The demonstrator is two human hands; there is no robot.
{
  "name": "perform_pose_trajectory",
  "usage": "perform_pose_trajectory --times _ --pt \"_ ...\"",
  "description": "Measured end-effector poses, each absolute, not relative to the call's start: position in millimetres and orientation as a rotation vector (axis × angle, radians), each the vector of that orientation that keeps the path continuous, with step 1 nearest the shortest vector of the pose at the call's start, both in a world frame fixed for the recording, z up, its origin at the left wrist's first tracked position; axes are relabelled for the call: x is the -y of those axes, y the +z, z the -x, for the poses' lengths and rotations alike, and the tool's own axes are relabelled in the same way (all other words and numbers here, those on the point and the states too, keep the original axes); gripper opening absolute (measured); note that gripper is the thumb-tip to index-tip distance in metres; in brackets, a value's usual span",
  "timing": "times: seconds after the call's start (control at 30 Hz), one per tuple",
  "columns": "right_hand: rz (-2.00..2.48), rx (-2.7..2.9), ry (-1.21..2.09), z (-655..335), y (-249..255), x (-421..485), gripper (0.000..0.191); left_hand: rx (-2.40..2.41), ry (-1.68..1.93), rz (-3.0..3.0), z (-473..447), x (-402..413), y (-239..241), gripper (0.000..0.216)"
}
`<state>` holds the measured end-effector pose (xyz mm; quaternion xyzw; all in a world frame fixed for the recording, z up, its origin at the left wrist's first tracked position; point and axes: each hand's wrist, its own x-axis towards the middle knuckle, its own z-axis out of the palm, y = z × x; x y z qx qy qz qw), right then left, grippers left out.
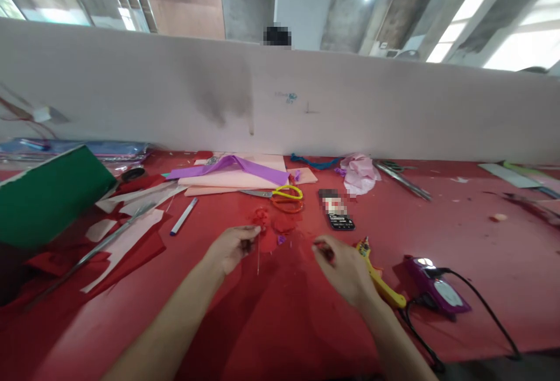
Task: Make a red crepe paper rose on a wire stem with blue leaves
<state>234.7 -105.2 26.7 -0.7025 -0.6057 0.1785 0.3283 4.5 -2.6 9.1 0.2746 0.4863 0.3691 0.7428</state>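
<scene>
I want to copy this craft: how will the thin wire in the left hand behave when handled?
The wire looks very thin, so it is probably light and easily bent. It hangs straight from the pinch of the left hand, so it likely has some stiffness. Laid on the table, something so slim might roll.

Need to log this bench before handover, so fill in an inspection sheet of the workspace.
Surface: red table, littered with paper scraps.
Job's things: thin wire, red paper pieces just beyond it.
Clutter: yellow-handled scissors, phone, pen, green sheet, pink paper stack, yellow glue gun.
Grippers: left hand pinches the thin wire; right hand curled, grip unclear.
Cables: black cable from purple device runs toward the near edge.
Surroundings: pale partition behind the table; windows above.
</scene>
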Motion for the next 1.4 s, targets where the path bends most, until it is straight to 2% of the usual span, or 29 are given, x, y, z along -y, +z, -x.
perform_pose_trajectory --times 0.13,0.27,0.47,0.67,0.73,0.83,0.93,1.03,1.23,1.4 --pt "2.233 1.668 -0.16 -293.4 14.5 159.9 0.029 -1.142 0.809 -0.55 13.7 -1.5 2.2 0.009" --pt "2.505 1.804 -0.288 -317.1 -3.7 176.3 0.023 -1.184 0.81 -0.636 18.2 -1.6 -4.4 0.015" --pt "2.421 1.874 -0.188 -318.2 -10.0 164.8 0.027 -1.179 0.837 -0.801 16.1 5.1 -4.6 0.02" --pt "2.236 1.681 -0.079 -293.2 13.1 166.4 0.021 -1.179 0.836 -0.784 14.1 6.6 -4.1 0.02" --pt "2.148 1.585 0.125 -271.9 21.0 162.1 0.016 -1.199 0.826 -0.774 14.4 5.2 -5.6 0.02" --pt "1.968 1.634 0.555 -234.3 26.6 149.8 0.025 -1.218 0.791 -0.784 15.0 4.2 -5.9 0.018" --pt "1.783 1.66 0.778 -204.1 26.9 136.8 0.028 -1.232 0.768 -0.826 15.3 4.9 -4.6 0.014" --pt "1.724 1.62 0.835 -189.7 26.2 130.4 0.023 -1.266 0.753 -0.909 14.9 7.8 -3.8 0.011" --pt "1.725 1.67 0.87 -178.0 24.6 128.4 0.04 -1.435 0.722 -1.165 12.7 14.6 -3.8 0.006" --pt "1.763 1.734 0.911 -164.5 30.3 122.6 0.039 -1.444 0.643 -1.259 13.3 14.6 -0.8 0.012"
